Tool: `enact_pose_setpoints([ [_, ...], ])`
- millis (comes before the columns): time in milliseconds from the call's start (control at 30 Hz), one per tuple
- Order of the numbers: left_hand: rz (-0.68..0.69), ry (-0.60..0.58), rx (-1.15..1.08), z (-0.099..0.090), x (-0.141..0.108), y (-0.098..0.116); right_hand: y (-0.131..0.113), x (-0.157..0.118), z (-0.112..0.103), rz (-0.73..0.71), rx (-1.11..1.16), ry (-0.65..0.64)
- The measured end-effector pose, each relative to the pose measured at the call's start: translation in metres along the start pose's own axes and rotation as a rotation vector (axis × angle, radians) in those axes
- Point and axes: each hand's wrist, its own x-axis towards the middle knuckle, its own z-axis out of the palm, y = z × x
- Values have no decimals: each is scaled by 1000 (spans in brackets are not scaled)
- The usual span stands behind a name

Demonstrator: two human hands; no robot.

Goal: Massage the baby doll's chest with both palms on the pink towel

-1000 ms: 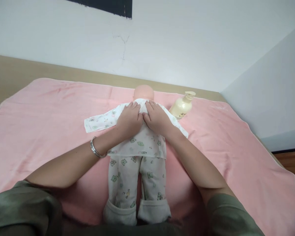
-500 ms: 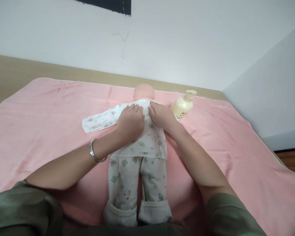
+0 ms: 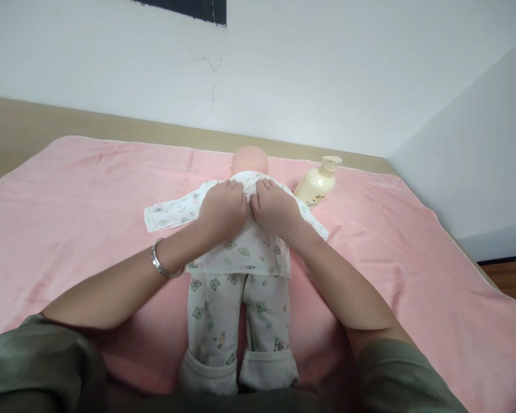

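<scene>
Bald pink doll (image 3: 251, 252) in a white animal-printed shirt (image 3: 261, 261) and trousers (image 3: 266, 321) is lying on the pink fabric blanket (image 3: 391, 229), its head near the far edge. The left hand (image 3: 224, 209) and right hand (image 3: 278, 210) are resting on the upper shirt, fingers bent; whether they are pinching cloth is not showing clearly. A cream pump bottle (image 3: 317, 183) is sitting toward the far right corner.

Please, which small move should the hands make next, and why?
Perhaps slide the left hand and right hand gently outward: they rest close together on the shirt, just below the doll's head, where the fabric looks creased.
</scene>
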Motion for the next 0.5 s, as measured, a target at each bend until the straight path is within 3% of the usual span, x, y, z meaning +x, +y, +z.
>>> enact_pose_setpoints([
  [100, 78, 33, 18, 2, -8, 6, 1, 7, 1, 61, 72, -72],
  [200, 49, 34, -79, 6, -1, 0, -9, 0, -1, 102, 67, -109],
  [367, -119, 15, -275, 22, 18, -16, -27, -25, 3, -27, -55, 32],
  [500, -149, 96, -369, 34, 19, -20, -15, -15, 6, -100, 68, 42],
])
